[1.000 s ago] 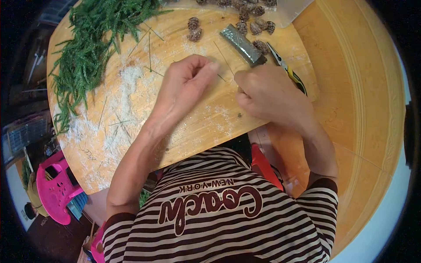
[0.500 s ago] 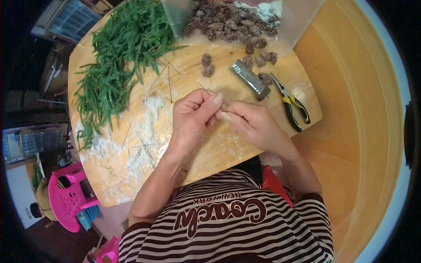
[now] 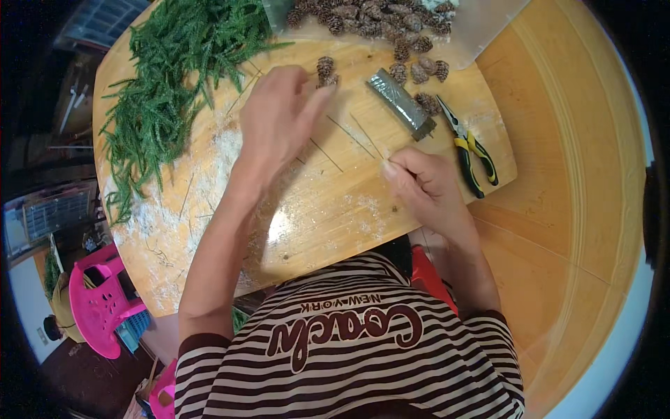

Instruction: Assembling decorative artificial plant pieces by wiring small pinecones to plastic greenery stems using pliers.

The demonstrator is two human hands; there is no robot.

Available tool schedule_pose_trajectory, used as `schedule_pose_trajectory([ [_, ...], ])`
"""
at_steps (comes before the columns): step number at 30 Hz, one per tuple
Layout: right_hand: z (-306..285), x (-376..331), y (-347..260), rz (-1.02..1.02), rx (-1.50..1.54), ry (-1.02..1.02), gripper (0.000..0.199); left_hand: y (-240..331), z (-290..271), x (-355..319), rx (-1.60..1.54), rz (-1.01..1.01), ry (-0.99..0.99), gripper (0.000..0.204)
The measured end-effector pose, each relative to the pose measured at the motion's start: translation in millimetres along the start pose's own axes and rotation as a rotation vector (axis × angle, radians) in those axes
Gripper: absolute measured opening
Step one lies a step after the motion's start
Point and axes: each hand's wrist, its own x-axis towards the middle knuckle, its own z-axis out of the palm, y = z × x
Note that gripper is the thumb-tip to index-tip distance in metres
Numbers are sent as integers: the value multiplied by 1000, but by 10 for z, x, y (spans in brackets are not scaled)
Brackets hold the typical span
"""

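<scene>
My right hand is closed in a pinch near the front right of the table, holding the ends of thin dark wires that point away to the upper left. My left hand is over the middle of the table, back of the hand up, thumb apart from the curled fingers. Its thumb tip comes close to two small brown pine cones; whether it touches the lower one I cannot tell. Another dark line, a wire or a shadow, lies between the hands.
A pile of green artificial fir sprigs covers the far left. A clear plastic bin of pine cones stands at the back, loose cones before it. A wrapped grey-green bundle and yellow-black pliers lie right. White powder dusts the table.
My hands were together over the table's middle and have parted. The left moved away toward the two pine cones; the right shifted right with the wires. The whole view tilted slightly.
</scene>
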Motion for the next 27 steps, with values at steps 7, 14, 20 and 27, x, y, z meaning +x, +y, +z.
schedule_pose_trajectory([
  [7, 8, 98, 20, -147, -40, 139, 6, -12, 143, 3, 354, 278, -52, 17],
  [14, -10, 572, 60, -321, -248, 221, 6, 17, 85, -23, 352, 334, -77, 26],
  [20, -119, 522, 16, -326, -173, 264, 7, -27, 149, 170, 410, 661, -128, 39],
  [27, -85, 240, -52, -219, -152, 234, 7, 98, 43, -36, 116, 391, -129, 30],
])
